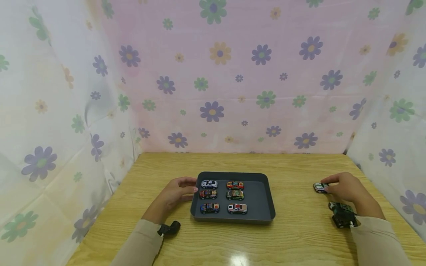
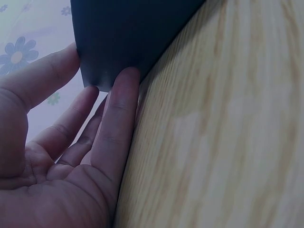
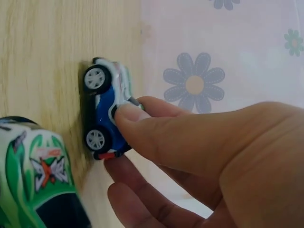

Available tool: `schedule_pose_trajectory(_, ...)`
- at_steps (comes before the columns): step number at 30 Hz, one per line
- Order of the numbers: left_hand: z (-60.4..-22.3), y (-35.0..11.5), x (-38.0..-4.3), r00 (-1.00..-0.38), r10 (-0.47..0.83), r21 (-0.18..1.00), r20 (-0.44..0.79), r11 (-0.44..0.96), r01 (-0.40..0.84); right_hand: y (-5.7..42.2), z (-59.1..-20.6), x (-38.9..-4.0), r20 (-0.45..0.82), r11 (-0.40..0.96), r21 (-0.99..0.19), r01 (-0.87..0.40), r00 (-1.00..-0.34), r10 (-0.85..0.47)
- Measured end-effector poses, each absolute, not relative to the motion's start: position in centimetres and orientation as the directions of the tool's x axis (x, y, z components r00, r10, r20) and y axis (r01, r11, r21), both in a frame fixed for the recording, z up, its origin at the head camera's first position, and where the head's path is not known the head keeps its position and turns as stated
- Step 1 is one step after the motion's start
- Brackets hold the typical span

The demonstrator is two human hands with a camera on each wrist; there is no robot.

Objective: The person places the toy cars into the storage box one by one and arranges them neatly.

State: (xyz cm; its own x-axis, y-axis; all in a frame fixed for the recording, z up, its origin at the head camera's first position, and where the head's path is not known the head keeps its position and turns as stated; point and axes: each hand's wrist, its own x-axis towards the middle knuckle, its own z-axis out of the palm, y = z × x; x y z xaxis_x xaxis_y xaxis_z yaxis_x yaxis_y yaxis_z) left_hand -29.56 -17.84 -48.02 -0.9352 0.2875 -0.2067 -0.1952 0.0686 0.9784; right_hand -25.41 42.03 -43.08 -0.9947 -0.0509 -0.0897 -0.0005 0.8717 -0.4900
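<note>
My right hand (image 1: pixel 346 190) pinches a small white and blue toy car (image 3: pixel 107 107) between thumb and fingers, at the right side of the table. In the right wrist view, the car's silver wheels face the camera, close to the tabletop. A green and white toy car (image 3: pixel 40 171) lies nearer the right wrist, partly out of that view. My left hand (image 1: pixel 176 194) is at the left side of a dark grey tray (image 1: pixel 261 201), its fairly straight fingers touching the tray's outer wall near a corner. In the tray, several toy cars, among them a white one (image 1: pixel 209 184), stand in two columns.
The tray stands on a wood-grain table (image 1: pixel 293 236), its right part bare. Flower-patterned cloth (image 1: pixel 239 66) hangs behind the table and at both sides. Black wrist cameras (image 1: pixel 171 228) sit on both wrists.
</note>
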Motion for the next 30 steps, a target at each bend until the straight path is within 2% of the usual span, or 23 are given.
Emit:
schedule_pose_trajectory(20, -48.0, -17.6, -29.7, -0.938, 0.273, 0.977, -0.214, 0.056, -0.207, 39.1, -41.1, -25.4, 0.083, 0.855, -0.51, -0.093, -0.995, -0.058)
schedule_pose_trajectory(30, -47.9, -17.7, -29.6, -0.937, 0.277, 0.977, -0.215, 0.072, -0.203, 36.2, -39.3, -26.6, 0.11, 0.833, -0.541, -0.114, -0.992, -0.064)
